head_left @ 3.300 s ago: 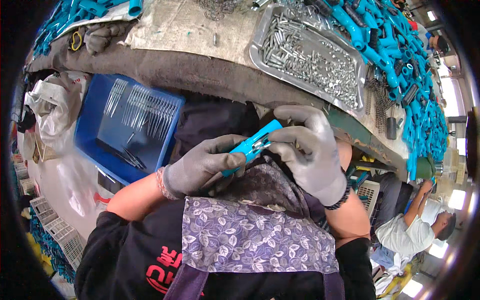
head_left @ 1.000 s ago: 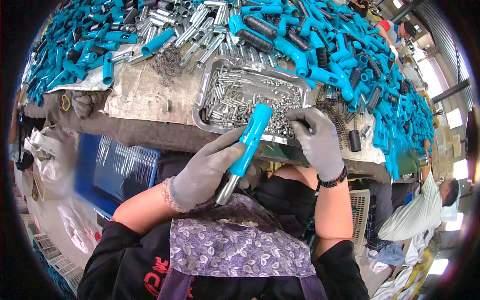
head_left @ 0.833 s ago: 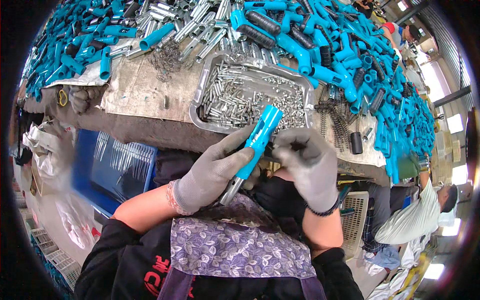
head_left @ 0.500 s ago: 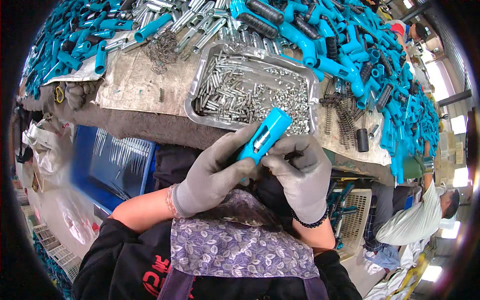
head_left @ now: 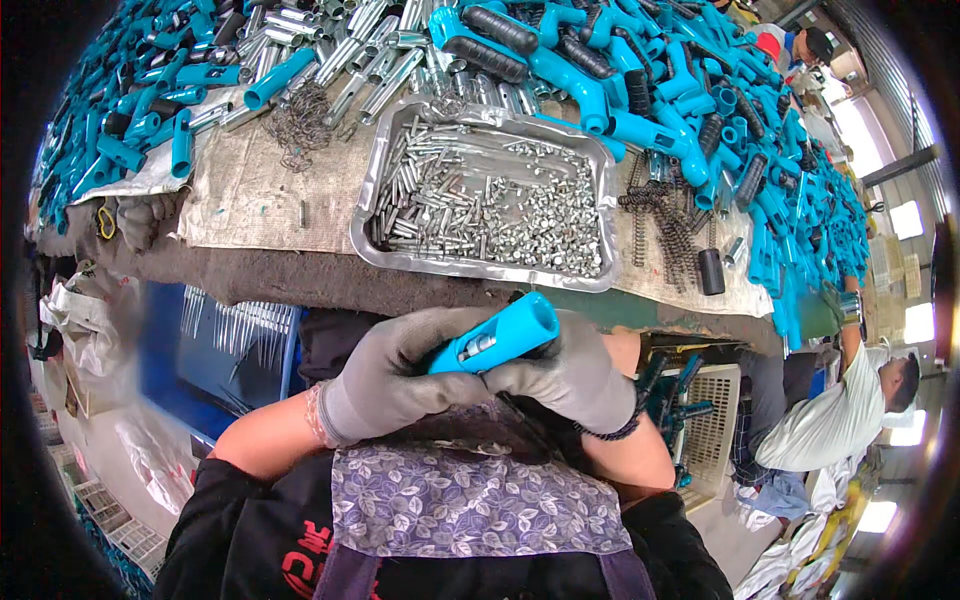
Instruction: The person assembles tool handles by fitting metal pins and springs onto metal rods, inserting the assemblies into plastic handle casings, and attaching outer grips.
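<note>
Close to my apron, a blue slotted metal tube [head_left: 515, 325] lies tilted, its round open end up and to the right. Silvery metal shows inside the slot. My left hand [head_left: 385, 375], in a grey glove, is closed around the tube's lower left part. My right hand [head_left: 575, 375], gloved too, is closed against its right underside; most of those fingertips are hidden behind the tube. Beyond both hands, a metal tray [head_left: 485, 270] on the table holds many small silver pins [head_left: 415, 205] and short silver pieces [head_left: 550, 230].
Blue tube parts [head_left: 580, 85], some with black grips, are heaped along the table's far side. Dark springs [head_left: 665, 220] lie right of the tray, a wire tangle [head_left: 300, 120] left. A blue bin [head_left: 190, 370] and a pale crate [head_left: 715, 420] stand below; another person [head_left: 830, 410] is at right.
Both hands have come down toward my body with the blue tube, which now leans further to the right. My right hand has moved in from beside the tube to press against its underside.
</note>
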A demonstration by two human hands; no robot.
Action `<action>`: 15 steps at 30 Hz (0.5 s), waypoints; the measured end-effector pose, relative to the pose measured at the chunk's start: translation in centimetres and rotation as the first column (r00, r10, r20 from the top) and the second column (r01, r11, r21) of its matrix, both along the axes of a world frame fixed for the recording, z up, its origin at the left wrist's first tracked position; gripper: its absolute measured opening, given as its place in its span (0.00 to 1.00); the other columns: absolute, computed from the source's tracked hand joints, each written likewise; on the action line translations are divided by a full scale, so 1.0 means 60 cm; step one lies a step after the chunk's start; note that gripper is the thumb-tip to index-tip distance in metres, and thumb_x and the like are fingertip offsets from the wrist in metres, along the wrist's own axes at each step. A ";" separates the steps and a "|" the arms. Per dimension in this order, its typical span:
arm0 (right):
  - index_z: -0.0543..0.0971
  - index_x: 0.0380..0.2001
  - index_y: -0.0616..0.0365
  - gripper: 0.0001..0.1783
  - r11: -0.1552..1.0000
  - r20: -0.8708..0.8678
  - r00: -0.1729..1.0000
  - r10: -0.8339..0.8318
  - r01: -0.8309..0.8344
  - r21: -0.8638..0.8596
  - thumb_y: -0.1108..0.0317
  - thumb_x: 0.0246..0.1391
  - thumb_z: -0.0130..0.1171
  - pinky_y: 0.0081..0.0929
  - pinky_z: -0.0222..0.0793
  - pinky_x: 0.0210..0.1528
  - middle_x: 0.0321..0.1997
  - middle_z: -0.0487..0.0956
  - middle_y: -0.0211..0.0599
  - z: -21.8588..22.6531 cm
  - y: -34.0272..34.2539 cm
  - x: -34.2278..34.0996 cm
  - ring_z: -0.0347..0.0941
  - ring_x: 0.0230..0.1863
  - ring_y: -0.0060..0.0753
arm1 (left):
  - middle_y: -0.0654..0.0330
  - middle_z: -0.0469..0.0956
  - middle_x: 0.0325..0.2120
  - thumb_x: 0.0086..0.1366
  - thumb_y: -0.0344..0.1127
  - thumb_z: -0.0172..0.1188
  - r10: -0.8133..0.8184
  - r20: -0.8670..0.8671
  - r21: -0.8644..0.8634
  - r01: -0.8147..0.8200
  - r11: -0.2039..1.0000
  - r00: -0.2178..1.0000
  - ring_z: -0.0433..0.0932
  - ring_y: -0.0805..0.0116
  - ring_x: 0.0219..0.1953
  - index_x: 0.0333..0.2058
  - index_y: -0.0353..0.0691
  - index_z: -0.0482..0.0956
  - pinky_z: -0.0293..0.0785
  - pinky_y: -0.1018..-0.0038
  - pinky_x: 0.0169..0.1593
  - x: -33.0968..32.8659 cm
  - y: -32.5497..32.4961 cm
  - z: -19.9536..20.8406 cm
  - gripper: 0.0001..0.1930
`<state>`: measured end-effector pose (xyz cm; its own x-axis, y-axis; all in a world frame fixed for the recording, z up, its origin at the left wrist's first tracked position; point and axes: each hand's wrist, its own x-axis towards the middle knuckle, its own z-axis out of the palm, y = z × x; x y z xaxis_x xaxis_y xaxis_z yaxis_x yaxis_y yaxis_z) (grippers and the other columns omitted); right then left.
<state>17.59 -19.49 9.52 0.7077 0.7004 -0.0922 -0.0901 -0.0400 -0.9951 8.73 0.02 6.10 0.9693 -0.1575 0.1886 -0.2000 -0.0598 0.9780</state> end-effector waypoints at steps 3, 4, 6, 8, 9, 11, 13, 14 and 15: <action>0.83 0.38 0.58 0.14 0.901 0.291 0.956 0.046 0.086 -0.426 0.63 0.50 0.69 0.28 0.74 0.43 0.33 0.84 0.41 0.034 -0.018 0.037 0.80 0.38 0.29 | 0.59 0.78 0.39 0.67 0.39 0.61 -0.118 -0.329 -0.377 -0.016 0.926 0.937 0.79 0.69 0.36 0.59 0.35 0.69 0.76 0.72 0.40 -0.006 0.011 -0.005 0.25; 0.82 0.37 0.57 0.11 0.906 0.392 0.913 -0.114 0.258 -0.336 0.65 0.51 0.66 0.31 0.74 0.42 0.33 0.83 0.42 0.030 -0.014 0.051 0.80 0.38 0.36 | 0.62 0.78 0.38 0.70 0.41 0.59 -0.180 -0.477 -0.483 -0.086 0.871 0.860 0.79 0.73 0.33 0.59 0.34 0.68 0.76 0.75 0.38 -0.006 0.015 -0.004 0.24; 0.82 0.37 0.57 0.09 0.771 0.883 0.465 0.068 0.537 -0.342 0.68 0.52 0.63 0.37 0.73 0.41 0.33 0.81 0.44 0.024 -0.014 0.092 0.78 0.38 0.44 | 0.61 0.78 0.35 0.71 0.44 0.54 -0.135 -0.496 -0.488 -0.146 0.861 0.858 0.77 0.75 0.28 0.57 0.34 0.67 0.74 0.77 0.34 -0.007 0.014 -0.005 0.23; 0.82 0.37 0.57 0.09 0.734 0.817 0.562 0.129 0.500 -0.459 0.68 0.53 0.62 0.40 0.72 0.42 0.34 0.80 0.45 0.007 -0.011 0.116 0.77 0.38 0.48 | 0.59 0.78 0.34 0.72 0.47 0.52 -0.108 -0.519 -0.491 -0.192 0.850 0.848 0.77 0.74 0.28 0.54 0.36 0.67 0.74 0.76 0.33 -0.006 0.018 0.003 0.22; 0.82 0.37 0.57 0.09 0.689 0.736 0.652 0.183 0.449 -0.569 0.69 0.53 0.62 0.43 0.71 0.43 0.34 0.79 0.46 0.004 -0.010 0.122 0.76 0.38 0.51 | 0.58 0.77 0.33 0.73 0.50 0.50 -0.097 -0.522 -0.457 -0.182 0.871 0.848 0.76 0.74 0.26 0.52 0.37 0.66 0.74 0.76 0.30 -0.007 0.018 0.009 0.22; 0.82 0.37 0.57 0.08 0.700 0.735 0.660 0.156 0.451 -0.553 0.69 0.53 0.61 0.43 0.71 0.43 0.34 0.79 0.47 0.012 -0.008 0.117 0.76 0.38 0.51 | 0.58 0.77 0.32 0.71 0.55 0.51 -0.108 -0.518 -0.485 -0.187 0.854 0.849 0.76 0.73 0.26 0.51 0.37 0.66 0.74 0.76 0.30 -0.008 0.021 0.025 0.25; 0.82 0.37 0.57 0.08 0.713 0.731 0.670 0.128 0.450 -0.538 0.69 0.54 0.60 0.43 0.71 0.42 0.34 0.79 0.47 0.018 -0.009 0.116 0.76 0.38 0.52 | 0.58 0.77 0.32 0.70 0.60 0.51 -0.118 -0.517 -0.511 -0.195 0.837 0.848 0.76 0.72 0.25 0.50 0.37 0.66 0.74 0.76 0.29 -0.004 0.025 0.028 0.29; 0.83 0.37 0.57 0.08 0.750 0.737 0.669 0.101 0.436 -0.498 0.70 0.54 0.60 0.40 0.72 0.42 0.34 0.80 0.46 0.022 -0.012 0.117 0.77 0.38 0.48 | 0.59 0.76 0.31 0.69 0.62 0.51 -0.120 -0.509 -0.529 -0.200 0.825 0.852 0.75 0.72 0.24 0.48 0.39 0.66 0.73 0.76 0.28 -0.003 0.027 0.027 0.29; 0.83 0.38 0.58 0.08 0.784 0.741 0.668 0.073 0.421 -0.457 0.71 0.54 0.60 0.36 0.72 0.42 0.35 0.81 0.44 0.025 -0.013 0.116 0.78 0.39 0.43 | 0.59 0.75 0.30 0.68 0.65 0.51 -0.123 -0.502 -0.546 -0.204 0.813 0.856 0.74 0.72 0.23 0.46 0.41 0.67 0.73 0.75 0.27 -0.002 0.027 0.024 0.29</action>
